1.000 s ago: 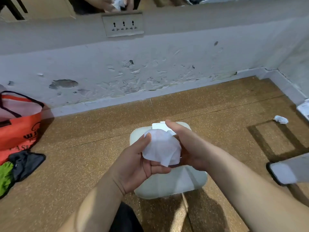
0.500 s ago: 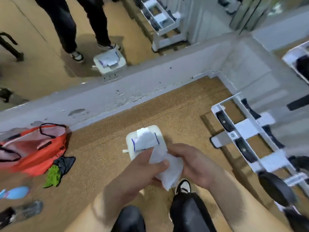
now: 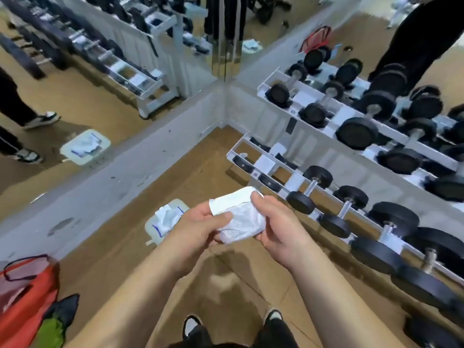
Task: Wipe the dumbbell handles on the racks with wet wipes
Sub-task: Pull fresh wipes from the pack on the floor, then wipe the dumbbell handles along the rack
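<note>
white wet wipe (image 3: 241, 217) pinched between left hand (image 3: 198, 229) and right hand (image 3: 278, 227); pale tub (image 3: 151, 229) below, wipes (image 3: 167, 217) bunched inside.

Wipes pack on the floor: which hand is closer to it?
Left. The left hand hangs over the wipes pack; the right hand is farther right, toward the dumbbell rack. Both hold one wet wipe.

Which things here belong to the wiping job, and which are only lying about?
For the job: wet wipe, held by left hand and right hand; wipes pack on the floor; dumbbells on the white rack.
Lying about: orange bag; green and black cloth beside it.
</note>
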